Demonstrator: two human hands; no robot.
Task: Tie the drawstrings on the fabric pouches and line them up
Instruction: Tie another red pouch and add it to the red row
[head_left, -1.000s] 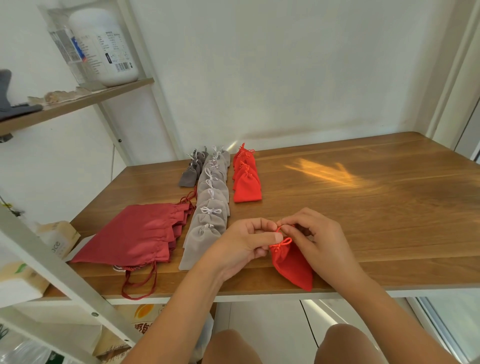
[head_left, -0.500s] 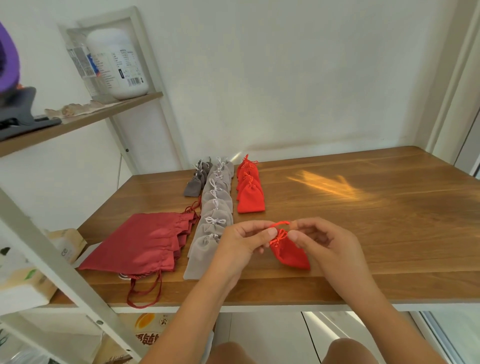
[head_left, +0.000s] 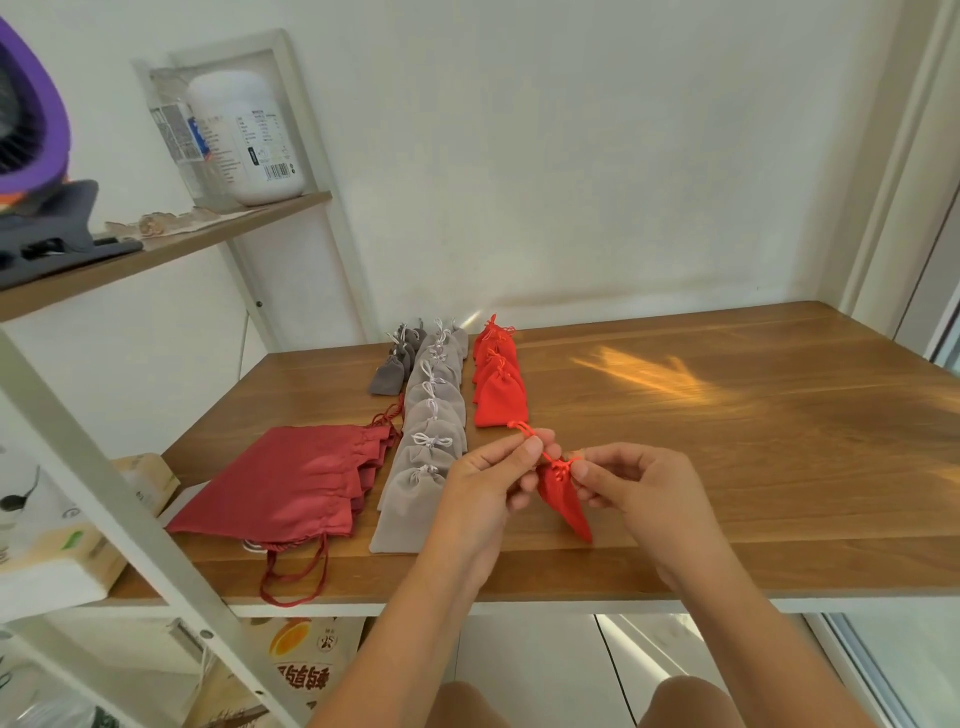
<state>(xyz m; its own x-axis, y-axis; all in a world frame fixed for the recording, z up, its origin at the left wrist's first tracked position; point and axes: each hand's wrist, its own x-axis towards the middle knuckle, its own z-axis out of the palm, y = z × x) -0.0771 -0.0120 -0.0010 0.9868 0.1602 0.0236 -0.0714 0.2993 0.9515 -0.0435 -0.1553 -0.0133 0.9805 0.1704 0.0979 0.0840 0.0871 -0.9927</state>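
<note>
A small bright red pouch hangs between my hands just above the wooden table. My left hand pinches its red drawstring, whose loop sticks out above my fingers. My right hand pinches the string at the pouch's gathered neck. Behind lie three rows of tied pouches: bright red ones, light grey ones and dark grey ones.
A stack of larger dark red drawstring bags lies at the left, cords hanging over the front edge. A white shelf frame crosses the left foreground. A white bottle stands on the upper shelf. Boxes sit below left.
My hands have drawn apart, pulling the drawstring out to the left, and the pouch now hangs more steeply. The camera has tilted up a little.
</note>
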